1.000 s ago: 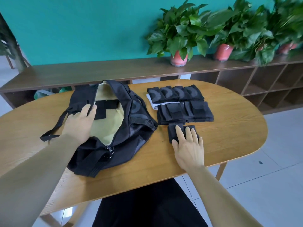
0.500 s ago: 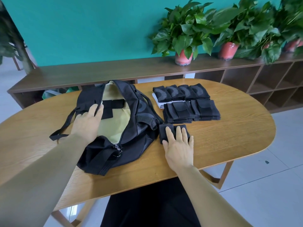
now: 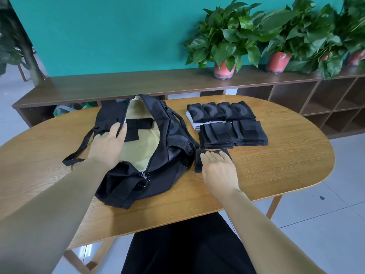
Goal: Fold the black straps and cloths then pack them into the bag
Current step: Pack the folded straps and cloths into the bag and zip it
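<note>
On the oval wooden table (image 3: 276,167), the left hand (image 3: 107,144) gripped the rim of the open black fabric bag (image 3: 171,155). The right hand (image 3: 219,171) lay flat, fingers straight, on a folded black strap (image 3: 198,161) beside the bag.

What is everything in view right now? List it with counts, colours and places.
bag: 1, black with pale yellow lining, unzipped, table left
folded piece: 1, black, beside the bag, under the right hand
folded stacks: 2, black, table centre
back-row folded cloths: 4, black, behind the stacks
white cloth: 1, partly under the back row
table: 1, wooden, oval
shelf unit: 1, dark brown, along the teal wall
potted plants: at least 3, red pots, on the shelf
left hand: holds the bag's opening edge
right hand: fingers flat on the folded piece
</note>
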Motion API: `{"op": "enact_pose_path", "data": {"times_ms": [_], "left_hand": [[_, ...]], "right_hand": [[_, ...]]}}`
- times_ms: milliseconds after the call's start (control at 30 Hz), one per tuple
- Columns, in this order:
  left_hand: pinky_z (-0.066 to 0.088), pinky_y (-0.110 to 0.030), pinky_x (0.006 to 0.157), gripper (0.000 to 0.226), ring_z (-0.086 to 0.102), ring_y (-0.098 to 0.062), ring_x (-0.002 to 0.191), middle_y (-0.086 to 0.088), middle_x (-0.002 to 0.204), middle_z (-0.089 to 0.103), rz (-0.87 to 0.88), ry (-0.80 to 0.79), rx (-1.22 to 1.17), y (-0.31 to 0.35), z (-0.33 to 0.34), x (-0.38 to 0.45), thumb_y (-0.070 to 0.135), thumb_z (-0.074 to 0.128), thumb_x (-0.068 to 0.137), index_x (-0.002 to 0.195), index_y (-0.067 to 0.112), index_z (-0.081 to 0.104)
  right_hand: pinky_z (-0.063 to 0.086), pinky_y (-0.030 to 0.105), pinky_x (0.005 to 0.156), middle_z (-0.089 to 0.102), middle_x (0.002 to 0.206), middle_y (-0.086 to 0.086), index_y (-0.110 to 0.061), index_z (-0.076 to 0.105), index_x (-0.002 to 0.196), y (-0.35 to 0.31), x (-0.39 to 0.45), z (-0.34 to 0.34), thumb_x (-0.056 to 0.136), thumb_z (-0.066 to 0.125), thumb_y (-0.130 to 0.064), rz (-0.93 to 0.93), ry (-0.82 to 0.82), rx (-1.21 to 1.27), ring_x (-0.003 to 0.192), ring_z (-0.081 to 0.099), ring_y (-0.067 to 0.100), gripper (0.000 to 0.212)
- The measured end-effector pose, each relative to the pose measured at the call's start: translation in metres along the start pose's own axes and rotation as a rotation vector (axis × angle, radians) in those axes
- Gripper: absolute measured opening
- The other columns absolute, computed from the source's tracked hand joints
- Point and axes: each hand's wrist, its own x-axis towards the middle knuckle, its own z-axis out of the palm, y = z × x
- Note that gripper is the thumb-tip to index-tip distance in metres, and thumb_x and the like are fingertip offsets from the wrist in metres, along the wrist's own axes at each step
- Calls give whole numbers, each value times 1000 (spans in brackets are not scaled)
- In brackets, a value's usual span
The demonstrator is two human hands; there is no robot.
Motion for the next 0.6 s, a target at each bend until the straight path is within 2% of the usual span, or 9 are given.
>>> {"op": "enact_pose_path", "data": {"times_ms": [67, 167, 233, 300, 367, 400, 467, 500, 600], "left_hand": [[40, -34, 95, 107, 55, -25, 111, -12, 156, 13, -2, -1, 7, 1, 0, -1, 24, 74, 78, 155, 11, 2], [42, -30, 92, 109, 57, -20, 106, -12, 155, 13, -4, 0, 28, 7, 0, -6, 29, 74, 78, 154, 9, -1], [42, -30, 91, 108, 57, -19, 105, -11, 154, 14, -12, 13, 11, 11, -2, -8, 29, 73, 78, 154, 8, -2], [43, -31, 90, 106, 58, -20, 103, -12, 154, 15, -22, 27, -31, 13, -7, -7, 25, 72, 78, 154, 7, 1], [44, -32, 87, 101, 59, -21, 100, -13, 154, 18, -28, 43, -83, 12, -13, -7, 18, 69, 77, 154, 6, 5], [44, -32, 86, 99, 58, -22, 100, -13, 154, 17, -31, 52, -102, 10, -16, -7, 15, 67, 77, 154, 6, 6], [43, -32, 87, 96, 58, -22, 103, -12, 156, 14, -40, 77, -130, 3, -22, -9, 13, 65, 78, 154, 7, 6], [42, -32, 88, 95, 57, -22, 105, -12, 156, 13, -42, 88, -145, 0, -24, -9, 12, 63, 79, 154, 8, 6], [42, -31, 89, 93, 54, -23, 114, -10, 157, 11, -36, 129, -157, -10, -27, -11, 12, 61, 82, 154, 9, 2]], "right_hand": [[53, 37, 80, 57, 60, 2, -11, 58, 68, 0, 1, -4, 62, 76, -5, 1, -7, 4, 60, 59, 22, 20], [51, 31, 63, 46, 47, 0, -14, 47, 56, 0, -5, -12, 55, 77, 0, 15, -13, -2, 42, 43, 19, 34], [42, 25, 52, 40, 42, -3, -17, 39, 53, 3, -8, -17, 54, 77, 5, 73, 29, 10, 40, 27, 15, 44], [29, 20, 44, 36, 42, -5, -16, 41, 54, 4, -8, -23, 56, 77, 7, 162, 97, 62, 42, 23, 13, 43], [20, 17, 45, 33, 46, -8, -16, 43, 59, 3, -5, -27, 61, 77, 7, 227, 145, 126, 42, 24, 12, 40], [18, 16, 46, 38, 47, -7, -15, 49, 62, 1, -5, -28, 63, 76, 7, 258, 180, 151, 41, 28, 12, 35], [27, 17, 50, 60, 55, -1, -8, 68, 79, -4, -1, -27, 70, 75, 5, 305, 298, 196, 40, 44, 18, 17], [32, 19, 50, 67, 63, 2, -6, 71, 89, -8, 3, -28, 76, 69, 0, 324, 365, 213, 43, 53, 22, 14], [44, 23, 53, 72, 73, 5, -7, 73, 99, -32, 21, -38, 87, 44, -17, 302, 475, 245, 59, 66, 25, 33]]}}
